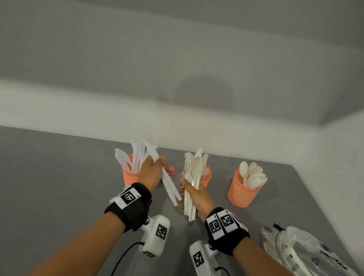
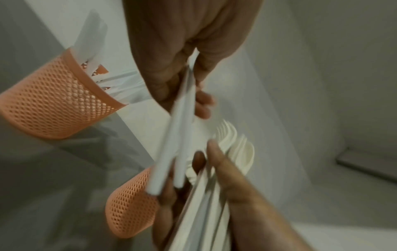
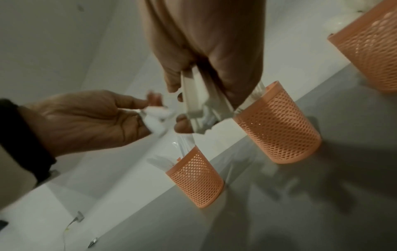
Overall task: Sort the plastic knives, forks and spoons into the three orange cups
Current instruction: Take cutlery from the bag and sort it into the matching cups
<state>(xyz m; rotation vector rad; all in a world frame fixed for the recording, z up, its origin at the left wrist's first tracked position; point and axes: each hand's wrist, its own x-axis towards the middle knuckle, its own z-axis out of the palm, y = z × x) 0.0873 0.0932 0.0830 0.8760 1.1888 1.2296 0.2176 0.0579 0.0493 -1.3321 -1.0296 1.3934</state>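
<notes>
Knives are mid-sort from what I can see: left hand point(image 1: 151, 171) pinches a couple of knives point(image 1: 169, 186) pulled from the mixed bundle point(image 1: 193, 186) the right hand point(image 1: 193, 197) has clamped in its fist. Next move is probably dropping them into the left cup point(image 1: 129, 177), which already holds knives. It's right behind that hand. Wrist views are blurry, so the exact count is a guess. Middle cup point(image 1: 206, 178) has forks, right cup point(image 1: 242, 193) spoons.

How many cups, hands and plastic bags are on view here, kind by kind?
Orange mesh cups: 3 (knife cup, fork cup, spoon cup)
Hands: 2 (left hand, right hand)
Clear plastic bag: 1
Total: 6
</notes>
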